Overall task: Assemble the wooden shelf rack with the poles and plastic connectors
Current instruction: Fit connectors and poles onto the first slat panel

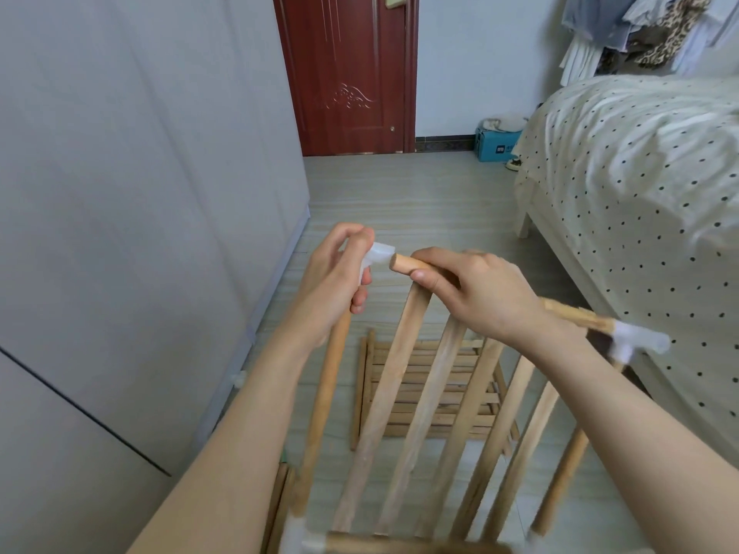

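Pinching a clear connector (379, 253), left hand (340, 273); right hand (476, 289) gripping shelf rail (404, 262) (box (498, 147) label unreadable).

Connectors (380, 255): translucent white plastic. Poles (322, 409) and slats (386, 393): pale natural wood. Door (344, 74), top centre: dark red-brown with an embossed ornament. Bedspread (640, 185), right: cream with black dots. Box (496, 147) beside it: blue. Floor (400, 201): beige, faintly streaked.
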